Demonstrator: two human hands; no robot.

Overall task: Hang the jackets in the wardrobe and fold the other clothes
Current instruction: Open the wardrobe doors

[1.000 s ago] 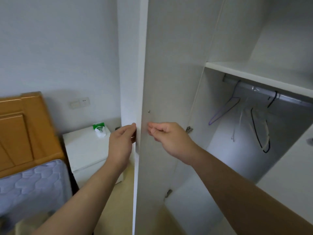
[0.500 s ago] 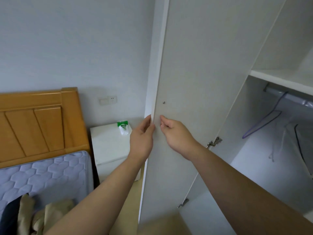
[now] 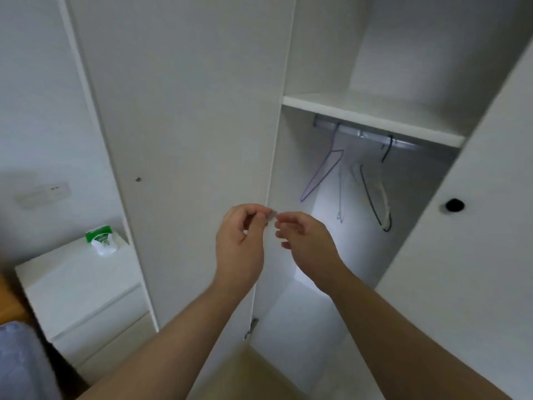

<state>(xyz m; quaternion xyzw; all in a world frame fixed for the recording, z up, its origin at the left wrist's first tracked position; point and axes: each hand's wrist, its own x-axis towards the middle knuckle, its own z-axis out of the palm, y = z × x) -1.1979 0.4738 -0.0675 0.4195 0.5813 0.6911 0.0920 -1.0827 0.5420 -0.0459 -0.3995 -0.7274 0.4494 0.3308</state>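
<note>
White laminate wardrobe [image 3: 375, 119] stands open, thin wire hangers [image 3: 382, 197] on its rail ready for jackets; none in view. Left hand [image 3: 240, 246] curls fingers at small metal hinge [image 3: 271, 216], grip unclear; right hand [image 3: 307, 243] loosely curled, holding nothing.

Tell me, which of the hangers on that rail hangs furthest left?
The thin purple hanger, nearest the open left door. The pale one and the black one hang further right along the rail.
</note>
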